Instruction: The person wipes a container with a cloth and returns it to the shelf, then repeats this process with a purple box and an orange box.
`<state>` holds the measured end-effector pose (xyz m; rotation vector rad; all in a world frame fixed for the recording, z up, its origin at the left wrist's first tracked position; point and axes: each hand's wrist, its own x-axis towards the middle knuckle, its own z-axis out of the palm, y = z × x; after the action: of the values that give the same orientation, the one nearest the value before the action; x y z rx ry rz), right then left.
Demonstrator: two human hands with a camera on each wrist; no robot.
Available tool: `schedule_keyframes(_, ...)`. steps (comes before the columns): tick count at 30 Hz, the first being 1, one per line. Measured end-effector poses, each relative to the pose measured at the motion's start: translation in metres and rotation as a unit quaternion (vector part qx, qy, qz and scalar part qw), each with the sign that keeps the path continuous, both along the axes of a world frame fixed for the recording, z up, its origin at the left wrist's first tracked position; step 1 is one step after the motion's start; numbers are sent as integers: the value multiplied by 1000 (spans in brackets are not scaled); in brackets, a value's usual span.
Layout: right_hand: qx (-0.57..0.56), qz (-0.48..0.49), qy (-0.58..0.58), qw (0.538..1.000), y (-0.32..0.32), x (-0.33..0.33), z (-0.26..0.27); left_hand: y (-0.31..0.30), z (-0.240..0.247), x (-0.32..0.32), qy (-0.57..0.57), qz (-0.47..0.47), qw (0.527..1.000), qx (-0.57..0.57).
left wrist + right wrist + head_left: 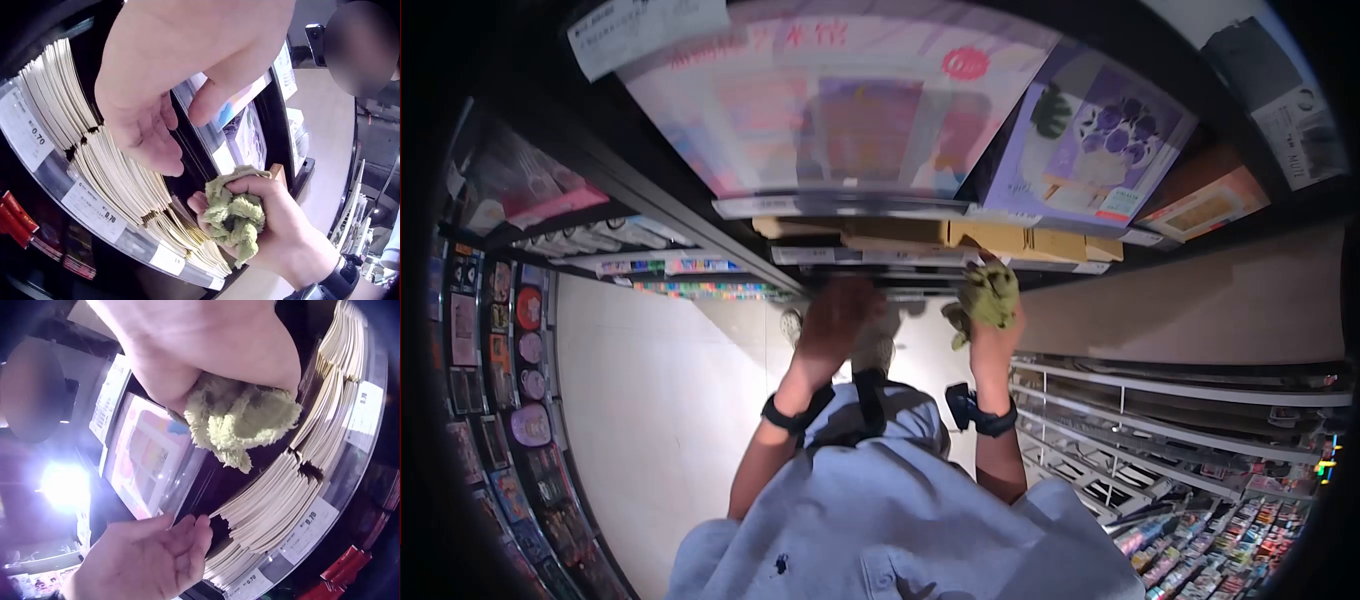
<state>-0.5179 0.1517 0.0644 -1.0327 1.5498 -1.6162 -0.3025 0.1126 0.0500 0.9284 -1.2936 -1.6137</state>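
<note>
A crumpled green cloth (990, 292) (234, 215) (240, 422) is gripped in the right hand (997, 330) (284, 234) (206, 347), close to the shelf front. The left hand (835, 325) (181, 69) (140, 559) holds nothing; its fingers are loosely bent beside the rows of thin, upright paper items (990, 240) (119, 172) (269, 503). Whether its fingertips touch them I cannot tell. Price labels (94, 209) (308, 530) run along the shelf edge in front of the stacks.
Above the stacks stand a large pink box (840, 110) and a purple box (1090, 150). Red packets (17, 219) (344, 572) lie below the labelled edge. White racks (1120, 410) are at the right, product displays (530, 350) at the left, pale floor (650, 400) between.
</note>
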Motion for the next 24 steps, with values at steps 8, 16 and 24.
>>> schedule_keyframes(8,-55,-47,25,997,21,-33,18,26,26,-6,-58,-50,997,26)
schedule_keyframes(16,12,-232,-10,973,98,-33,10,27,0,29,-190,-195,962,-18)
schedule_keyframes(24,237,-87,16,968,200,-42,-38,70,-124,91,-448,-319,834,51)
